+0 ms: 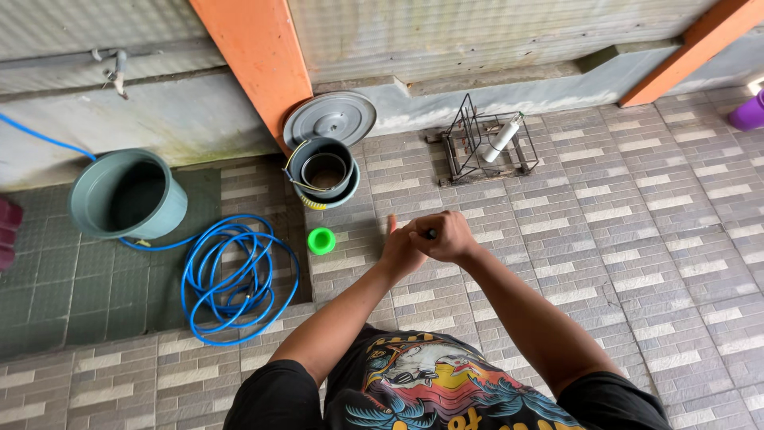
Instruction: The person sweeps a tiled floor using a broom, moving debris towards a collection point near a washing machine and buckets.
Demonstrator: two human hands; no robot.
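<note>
While both arms stretch out over the tiled floor (605, 239), the right hand (447, 236) closes in a fist around a small dark object (430, 234) — too little shows to identify it — and the left hand (399, 252) cups against it, fingers curled. Beyond lie a green cap (321, 240), a coiled blue hose (237, 279), stacked buckets (321, 171) and a wire rack (485, 143).

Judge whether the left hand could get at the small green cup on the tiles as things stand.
Probably yes. The green cup stands alone on bare tiles just left of the left hand, nothing between them. That hand is pressed against the right hand, which grips something small and dark, so it must let go first.
</note>
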